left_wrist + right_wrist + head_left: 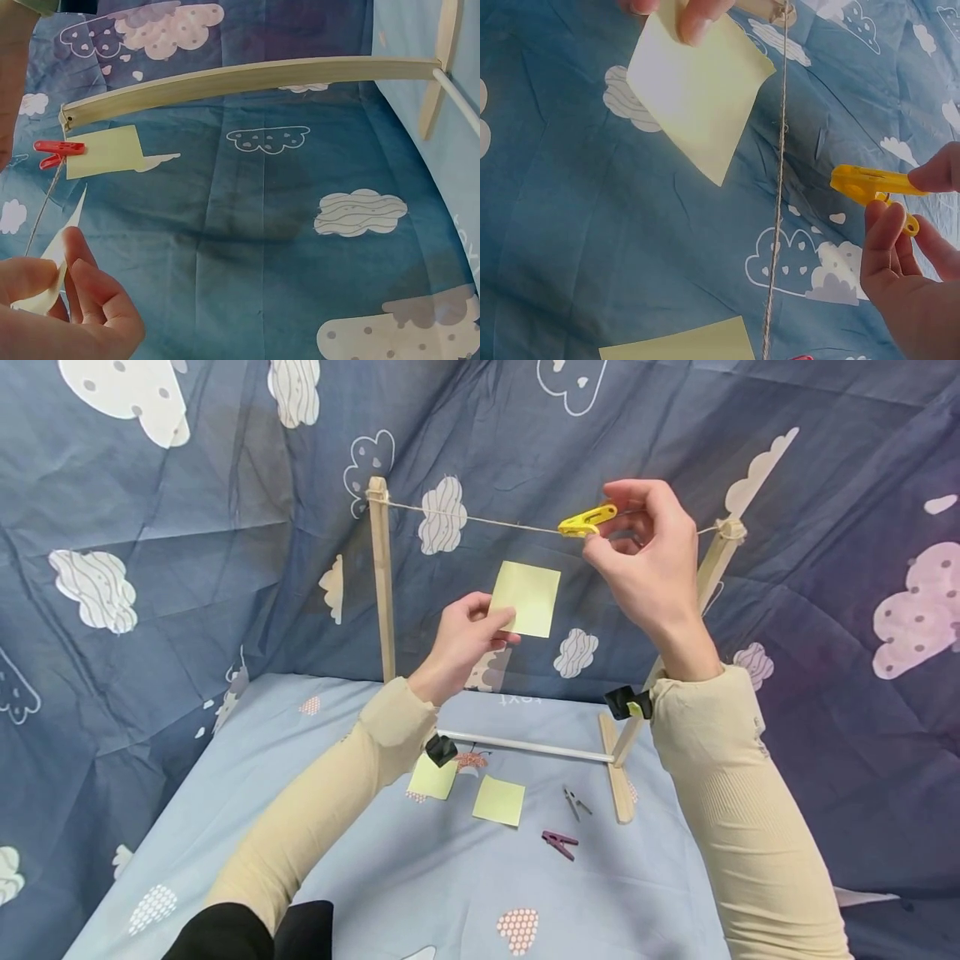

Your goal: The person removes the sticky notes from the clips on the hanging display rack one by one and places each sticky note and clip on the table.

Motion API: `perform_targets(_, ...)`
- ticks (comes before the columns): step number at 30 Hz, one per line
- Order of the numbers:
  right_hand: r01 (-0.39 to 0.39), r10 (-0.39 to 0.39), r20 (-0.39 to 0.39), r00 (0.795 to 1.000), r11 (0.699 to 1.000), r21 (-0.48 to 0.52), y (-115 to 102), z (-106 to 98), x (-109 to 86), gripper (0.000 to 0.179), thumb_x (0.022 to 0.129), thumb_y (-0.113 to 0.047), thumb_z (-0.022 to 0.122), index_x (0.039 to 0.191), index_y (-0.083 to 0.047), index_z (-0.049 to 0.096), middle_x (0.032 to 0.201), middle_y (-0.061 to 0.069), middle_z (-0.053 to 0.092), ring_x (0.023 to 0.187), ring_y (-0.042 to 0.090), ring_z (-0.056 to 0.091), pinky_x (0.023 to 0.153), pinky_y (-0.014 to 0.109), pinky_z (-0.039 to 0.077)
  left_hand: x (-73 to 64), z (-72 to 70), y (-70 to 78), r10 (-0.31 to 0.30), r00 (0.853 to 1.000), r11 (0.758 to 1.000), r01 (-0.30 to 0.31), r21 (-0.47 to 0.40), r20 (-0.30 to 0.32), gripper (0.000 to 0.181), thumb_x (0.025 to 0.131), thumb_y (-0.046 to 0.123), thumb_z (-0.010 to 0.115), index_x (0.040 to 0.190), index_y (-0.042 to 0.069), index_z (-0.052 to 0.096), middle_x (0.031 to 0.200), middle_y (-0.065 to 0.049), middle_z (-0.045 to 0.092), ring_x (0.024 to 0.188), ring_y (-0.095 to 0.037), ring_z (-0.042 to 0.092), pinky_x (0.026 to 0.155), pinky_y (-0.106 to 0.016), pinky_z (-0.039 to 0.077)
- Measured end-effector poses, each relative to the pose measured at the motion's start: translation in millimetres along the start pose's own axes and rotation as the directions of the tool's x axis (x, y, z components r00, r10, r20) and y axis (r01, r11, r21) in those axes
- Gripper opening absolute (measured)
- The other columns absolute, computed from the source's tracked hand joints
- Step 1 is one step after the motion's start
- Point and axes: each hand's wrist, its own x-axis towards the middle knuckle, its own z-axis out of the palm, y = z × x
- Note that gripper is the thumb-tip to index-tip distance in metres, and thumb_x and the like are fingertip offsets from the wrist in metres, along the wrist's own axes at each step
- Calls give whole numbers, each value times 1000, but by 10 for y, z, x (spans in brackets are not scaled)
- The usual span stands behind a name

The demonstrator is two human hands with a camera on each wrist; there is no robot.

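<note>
My left hand (468, 639) pinches a pale yellow sticky note (529, 597) by its lower left corner, below the string (487, 521). In the right wrist view this sticky note (697, 97) hangs apart from the string. A yellow clothespin (588, 521) is pinched in my right hand (652, 556); it looks close to the string in the head view, but the right wrist view shows a gap. Near one post, a red clothespin (60, 152) fastens another sticky note (105, 152) to the string; my right hand hides that spot in the head view.
Two wooden posts, left (381, 577) and right (716, 564), carry the string; a white rod (525, 744) runs low between them. On the blue cloth lie two sticky notes (498, 801), a grey clothespin (576, 802) and a purple clothespin (559, 844).
</note>
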Motion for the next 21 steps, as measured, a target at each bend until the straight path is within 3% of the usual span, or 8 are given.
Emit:
perform_targets(6, 8, -8, 3, 1000, 1000, -25, -6, -41, -30, 42, 79, -1, 61, 121, -6, 59, 105, -9, 57, 85, 8, 58, 71, 16, 47, -6, -26, -6, 15, 1000, 999, -15, 33, -6, 21, 90, 4, 59, 111, 1, 58, 83, -5, 63, 68, -16, 67, 69, -26, 51)
perform_targets(16, 20, -20, 3, 1000, 998, 57, 24, -88, -81, 38, 77, 6, 63, 113, -5, 62, 106, -4, 60, 87, 10, 64, 71, 16, 49, -53, -135, 20, 34, 999, 992, -32, 118, -19, 26, 90, 6, 60, 116, 3, 58, 89, -8, 64, 70, -13, 67, 77, -32, 52)
perform_targets(21, 20, -21, 7, 1000, 999, 49, 53, -127, -125, 39, 77, 6, 62, 114, -6, 62, 108, -2, 59, 88, 10, 63, 72, 16, 49, -76, -200, 25, 44, 999, 986, -41, 159, -15, 26, 91, 8, 58, 117, 5, 57, 97, -10, 65, 78, -23, 69, 79, -32, 52)
